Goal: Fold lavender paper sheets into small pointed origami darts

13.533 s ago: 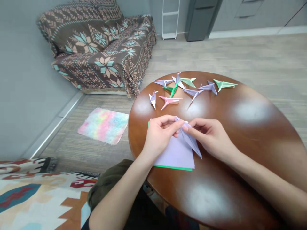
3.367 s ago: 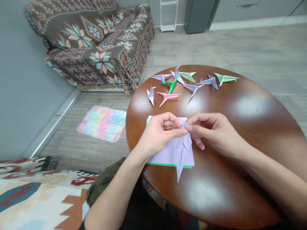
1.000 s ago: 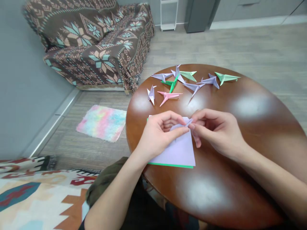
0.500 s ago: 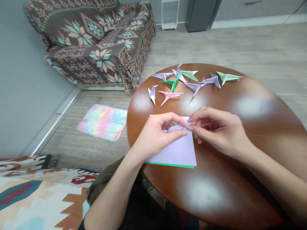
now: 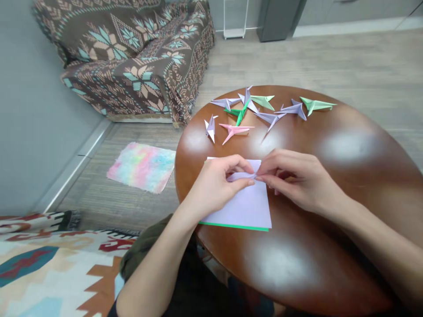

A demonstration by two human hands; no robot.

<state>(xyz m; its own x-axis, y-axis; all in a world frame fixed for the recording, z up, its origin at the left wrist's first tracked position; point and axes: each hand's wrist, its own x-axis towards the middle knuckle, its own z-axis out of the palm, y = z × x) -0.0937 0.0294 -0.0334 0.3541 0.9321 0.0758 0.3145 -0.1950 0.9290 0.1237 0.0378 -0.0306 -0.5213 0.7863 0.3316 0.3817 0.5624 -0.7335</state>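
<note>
A small folded piece of lilac paper [image 5: 240, 175] is pinched between both hands, just above a stack of square paper. My left hand [image 5: 222, 180] has its thumb and fingers closed on the paper's left part. At its right tip, the thumb and fingertips of my right hand [image 5: 294, 176] press together. Fingers cover much of the folded paper, so its full shape is hidden. Beneath lies the stack of origami paper [image 5: 244, 209], lilac on top with a green edge showing along the near side.
Several folded paper cranes stand along the far side of the round brown table [image 5: 330, 229], among them a pink crane [image 5: 235, 130], a dark green crane [image 5: 239, 113] and a light green crane [image 5: 315, 105]. A covered sofa [image 5: 142, 66] and a pastel mat [image 5: 142, 166] lie beyond.
My right fingertips have shifted slightly left along the folded paper, closer to my left hand's fingertips. My left hand keeps its hold. The view has moved slightly.
</note>
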